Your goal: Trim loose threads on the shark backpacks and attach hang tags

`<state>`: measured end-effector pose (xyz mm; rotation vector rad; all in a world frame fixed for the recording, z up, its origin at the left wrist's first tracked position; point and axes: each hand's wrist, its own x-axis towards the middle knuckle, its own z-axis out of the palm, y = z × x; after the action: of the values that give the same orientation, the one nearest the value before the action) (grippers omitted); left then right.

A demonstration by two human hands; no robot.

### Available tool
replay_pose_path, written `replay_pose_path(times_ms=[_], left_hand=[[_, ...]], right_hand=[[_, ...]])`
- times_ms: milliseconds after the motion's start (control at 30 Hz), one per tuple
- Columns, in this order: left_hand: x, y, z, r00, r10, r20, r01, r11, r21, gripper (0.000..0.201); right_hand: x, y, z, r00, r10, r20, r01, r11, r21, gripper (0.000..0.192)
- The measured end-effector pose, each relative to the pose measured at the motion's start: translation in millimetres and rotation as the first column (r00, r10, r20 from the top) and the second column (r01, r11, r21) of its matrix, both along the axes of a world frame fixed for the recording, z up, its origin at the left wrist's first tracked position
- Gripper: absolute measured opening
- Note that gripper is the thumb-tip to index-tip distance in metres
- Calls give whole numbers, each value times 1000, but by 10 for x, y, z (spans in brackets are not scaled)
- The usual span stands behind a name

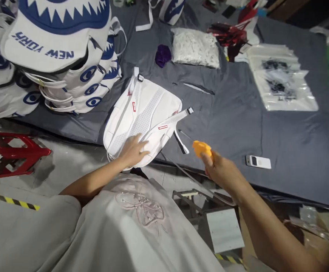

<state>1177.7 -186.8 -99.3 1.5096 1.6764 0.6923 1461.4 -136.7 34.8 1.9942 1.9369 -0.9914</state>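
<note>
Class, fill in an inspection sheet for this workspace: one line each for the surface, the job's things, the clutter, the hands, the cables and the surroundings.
Surface: grey cloth covering the work area, wrinkled.
Job's things: white backpack lying back-panel up at the cloth's near edge; orange tool.
Clutter: stack of shark-print bags, bag of white pieces, purple scrap, clear printed sleeves, white remote.
Hands: left hand flat on the backpack; right hand gripping the orange tool.
Cables: nothing seen.
Surroundings: red stool, concrete floor with hazard tape.
</note>
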Motion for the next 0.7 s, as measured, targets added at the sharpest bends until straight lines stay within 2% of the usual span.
replay_pose_path(times_ms=[33,67,100,133,167,233,333,433,533,600,700], left_hand=[[-209,-13,18,978,156,139,-155,988,-17,46],[-420,-24,30,898,337,284,-324,942,-93,43],[-618,-28,33,773,499,393,-449,867,-218,40],[-791,-25,25,652,611,449,-498,792,-353,38],[-929,-13,9,572,670,473,-488,741,-461,36],[-1088,36,-46,524,689,501,-401,719,-568,38],[-1081,145,-145,444,685,577,-286,719,-633,41],[-963,223,-225,398,655,643,-182,743,-644,45],[-913,225,-273,385,602,699,-63,773,-631,51],[-939,200,-287,356,534,767,9,819,-574,61],[-1007,164,-307,342,445,828,58,869,-491,80]], right_hand=[[-22,-115,-42,1000,23,-16,-24,997,-67,42],[-48,-250,-95,997,53,-49,-59,990,-132,43],[-79,-404,-160,994,65,-84,-79,982,-172,43],[-118,-572,-238,994,55,-98,-73,977,-198,43],[-165,-746,-327,996,27,-91,-46,977,-210,42],[-292,-1074,-527,996,-34,-81,15,975,-221,39],[-580,-1389,-826,999,-43,-25,38,981,-191,37],[-952,-1440,-1060,992,3,127,5,998,-61,35],[-1232,-1381,-1219,991,88,99,-88,996,1,31],[-1276,-1384,-1300,993,95,68,-99,994,44,31],[-1170,-1474,-1413,986,-31,164,16,996,92,34]])
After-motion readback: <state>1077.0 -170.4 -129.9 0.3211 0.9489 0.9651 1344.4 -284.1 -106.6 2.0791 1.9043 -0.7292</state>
